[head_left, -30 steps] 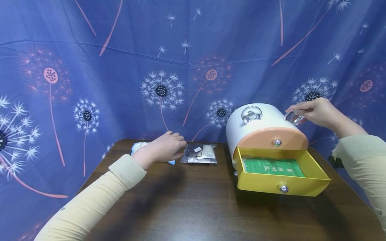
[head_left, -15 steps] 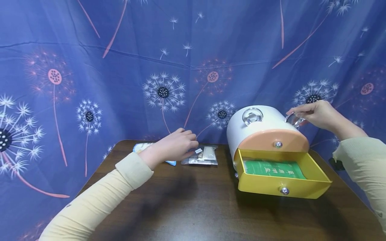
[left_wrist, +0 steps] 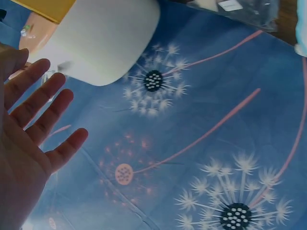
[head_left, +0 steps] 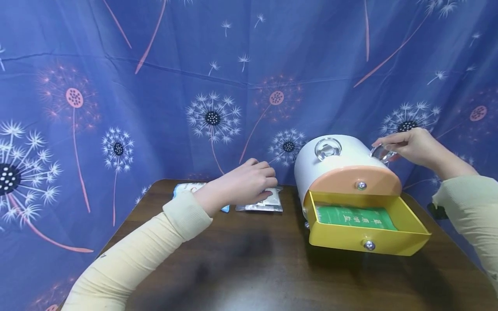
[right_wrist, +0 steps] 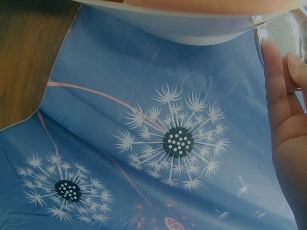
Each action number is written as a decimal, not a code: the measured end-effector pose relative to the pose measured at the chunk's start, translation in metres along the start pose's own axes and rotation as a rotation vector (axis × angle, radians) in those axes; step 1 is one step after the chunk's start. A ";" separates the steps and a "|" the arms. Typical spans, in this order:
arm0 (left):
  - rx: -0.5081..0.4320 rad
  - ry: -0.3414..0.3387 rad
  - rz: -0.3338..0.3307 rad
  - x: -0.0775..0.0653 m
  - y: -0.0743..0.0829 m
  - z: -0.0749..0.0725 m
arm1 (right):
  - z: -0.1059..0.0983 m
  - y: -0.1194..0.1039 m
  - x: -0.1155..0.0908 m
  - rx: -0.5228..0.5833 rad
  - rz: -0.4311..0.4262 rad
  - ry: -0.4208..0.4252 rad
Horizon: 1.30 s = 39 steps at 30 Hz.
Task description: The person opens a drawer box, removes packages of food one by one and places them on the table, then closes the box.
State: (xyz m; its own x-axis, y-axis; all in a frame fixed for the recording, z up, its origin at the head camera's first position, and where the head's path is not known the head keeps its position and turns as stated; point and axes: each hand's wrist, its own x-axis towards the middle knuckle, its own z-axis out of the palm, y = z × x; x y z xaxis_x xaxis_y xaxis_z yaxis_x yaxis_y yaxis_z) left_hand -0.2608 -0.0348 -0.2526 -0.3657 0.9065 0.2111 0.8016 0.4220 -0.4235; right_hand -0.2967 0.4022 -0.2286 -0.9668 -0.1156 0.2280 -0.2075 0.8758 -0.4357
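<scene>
My left hand (head_left: 247, 183) hovers above a small see-through plastic bag (head_left: 264, 208) and partly hides it. In the left wrist view its fingers (left_wrist: 45, 112) are spread and hold nothing. My right hand (head_left: 422, 149) pinches the shiny round ear (head_left: 378, 152) on the right of a white drawer box (head_left: 350, 149); the right wrist view shows its thumb and fingers on that ear (right_wrist: 283, 36). A yellow drawer (head_left: 400, 242) stands pulled out at the front, with a green packet (head_left: 355, 216) with pale characters lying inside.
A white and blue packet (head_left: 186, 187) lies behind my left wrist, mostly covered. The box has a second shiny ear (head_left: 328, 147) and an orange upper front (head_left: 350, 179) with a knob. A blue dandelion cloth (head_left: 163, 108) hangs behind the brown table (head_left: 241, 268).
My left hand has travelled right from over the white and blue packet to over the clear bag. My right hand stays on the ear, and the drawer has not moved.
</scene>
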 end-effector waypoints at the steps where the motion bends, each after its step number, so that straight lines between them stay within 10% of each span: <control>1: 0.008 0.006 0.002 0.003 0.001 -0.001 | 0.000 0.000 0.000 0.000 -0.002 0.002; 39: -0.095 0.065 0.025 0.095 0.046 -0.007 | 0.000 0.002 0.002 -0.010 -0.009 0.007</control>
State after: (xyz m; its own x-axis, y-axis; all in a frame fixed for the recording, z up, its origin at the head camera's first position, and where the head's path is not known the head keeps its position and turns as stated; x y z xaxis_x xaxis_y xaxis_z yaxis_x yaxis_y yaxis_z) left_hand -0.2549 0.0709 -0.2460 -0.3159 0.9126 0.2596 0.8524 0.3932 -0.3448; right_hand -0.2987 0.4032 -0.2292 -0.9638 -0.1202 0.2379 -0.2146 0.8793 -0.4251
